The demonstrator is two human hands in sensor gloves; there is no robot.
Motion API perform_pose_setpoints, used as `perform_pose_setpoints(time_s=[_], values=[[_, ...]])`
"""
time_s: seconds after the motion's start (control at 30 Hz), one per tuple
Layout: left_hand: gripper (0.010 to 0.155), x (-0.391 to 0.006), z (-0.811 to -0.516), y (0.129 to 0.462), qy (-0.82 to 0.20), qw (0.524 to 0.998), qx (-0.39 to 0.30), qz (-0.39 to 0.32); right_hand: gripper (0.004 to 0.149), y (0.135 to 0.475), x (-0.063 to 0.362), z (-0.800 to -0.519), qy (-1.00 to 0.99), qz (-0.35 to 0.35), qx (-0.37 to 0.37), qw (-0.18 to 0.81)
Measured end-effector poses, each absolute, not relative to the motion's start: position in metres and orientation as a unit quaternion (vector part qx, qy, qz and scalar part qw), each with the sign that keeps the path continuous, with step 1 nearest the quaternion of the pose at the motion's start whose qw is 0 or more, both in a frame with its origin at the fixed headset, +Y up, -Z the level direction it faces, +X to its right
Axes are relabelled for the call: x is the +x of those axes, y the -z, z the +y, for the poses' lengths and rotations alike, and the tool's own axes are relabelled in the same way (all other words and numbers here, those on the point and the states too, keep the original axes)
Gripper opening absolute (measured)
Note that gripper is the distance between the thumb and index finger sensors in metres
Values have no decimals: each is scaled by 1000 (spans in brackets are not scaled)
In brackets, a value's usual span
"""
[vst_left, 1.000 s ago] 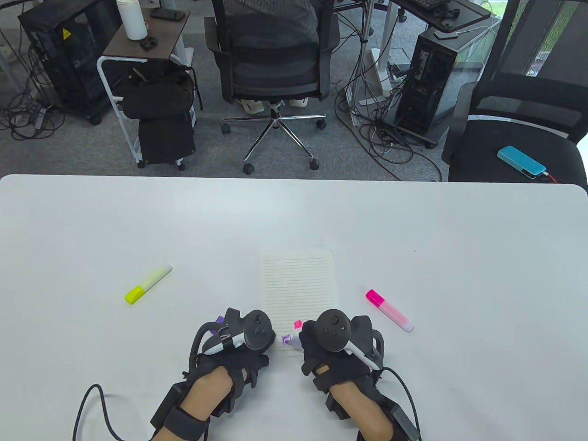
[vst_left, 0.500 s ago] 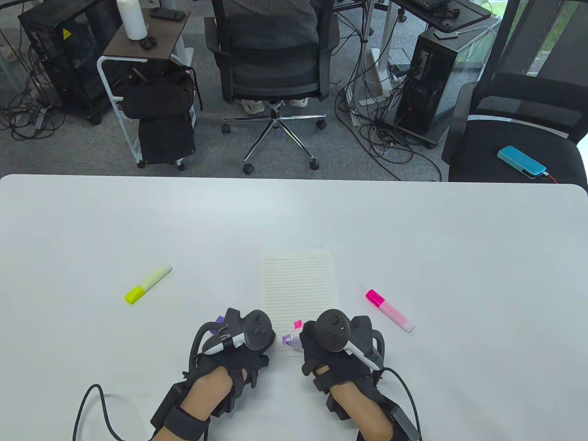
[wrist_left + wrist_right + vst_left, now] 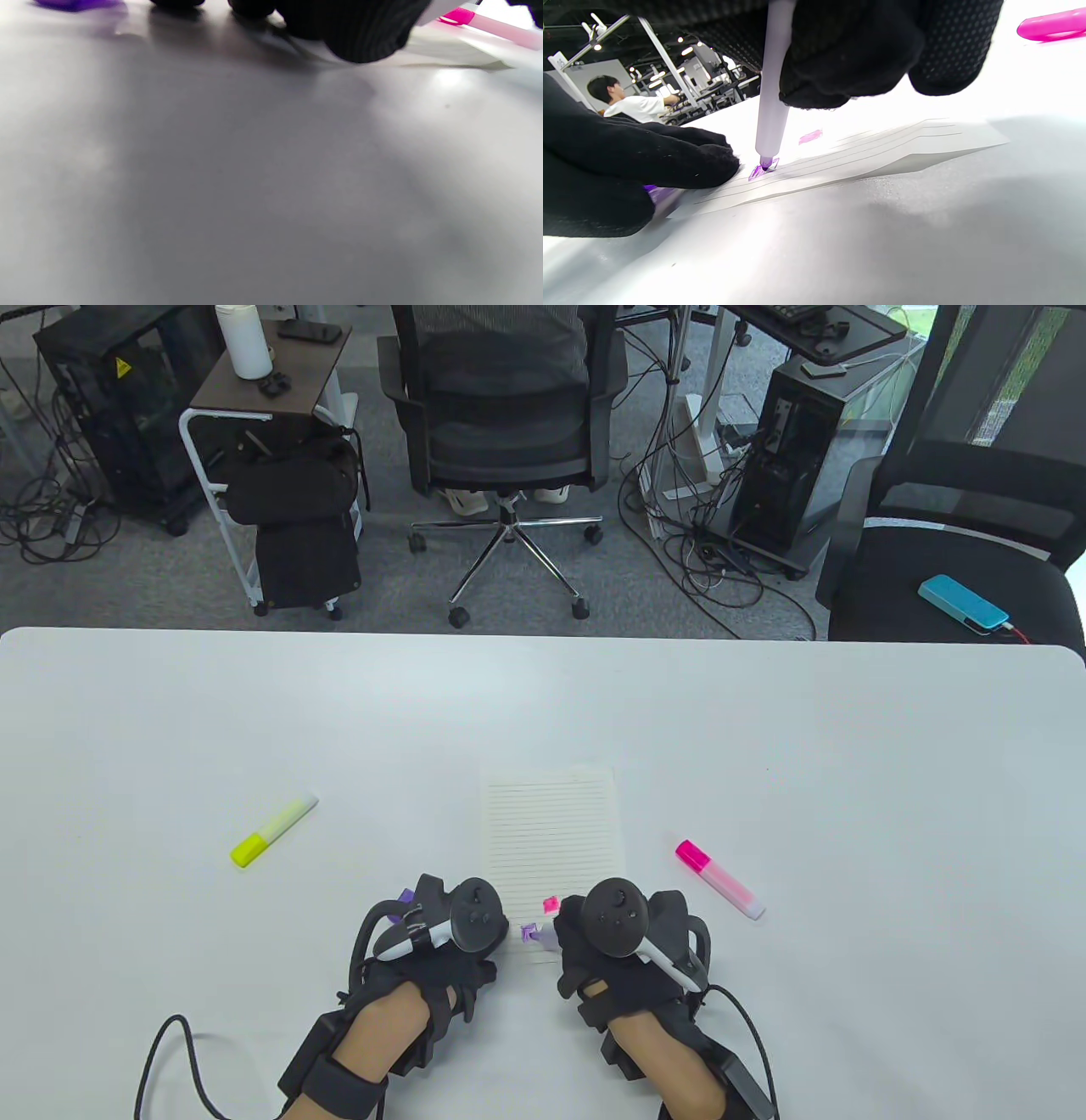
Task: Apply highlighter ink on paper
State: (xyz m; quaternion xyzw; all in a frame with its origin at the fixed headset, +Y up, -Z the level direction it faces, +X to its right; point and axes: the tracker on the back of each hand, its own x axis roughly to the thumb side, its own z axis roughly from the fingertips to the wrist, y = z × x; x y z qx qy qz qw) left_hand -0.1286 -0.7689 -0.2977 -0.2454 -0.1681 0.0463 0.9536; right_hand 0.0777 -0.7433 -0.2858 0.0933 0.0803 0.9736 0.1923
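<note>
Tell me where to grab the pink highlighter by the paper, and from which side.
Take the pink highlighter across its pale barrel, mid-length, from above with the fingers straddling its long axis. It lies flat on the table, angled with the bright pink cap toward the paper and clear of it. The right hand is nearest but holds the purple highlighter.

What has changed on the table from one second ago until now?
Nothing has visibly moved. The right hand still holds the purple highlighter with its tip on the paper, the left hand still rests beside it, and the yellow highlighter and pink highlighter lie where they were.
</note>
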Motion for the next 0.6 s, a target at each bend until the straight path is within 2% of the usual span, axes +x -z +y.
perform_pose_setpoints(time_s=[0.2, 0.4, 0.6], values=[[64, -129, -769, 298, -46, 954, -245, -168, 38, 285, 79, -740, -971, 113, 92, 190], [64, -129, -769, 298, -46, 954, -245, -168, 38, 286, 79, -743, -974, 82, 88, 192], [64, -129, -769, 298, -46, 954, -246, -168, 38, 287, 80, -742, -972, 100, 88, 193]])
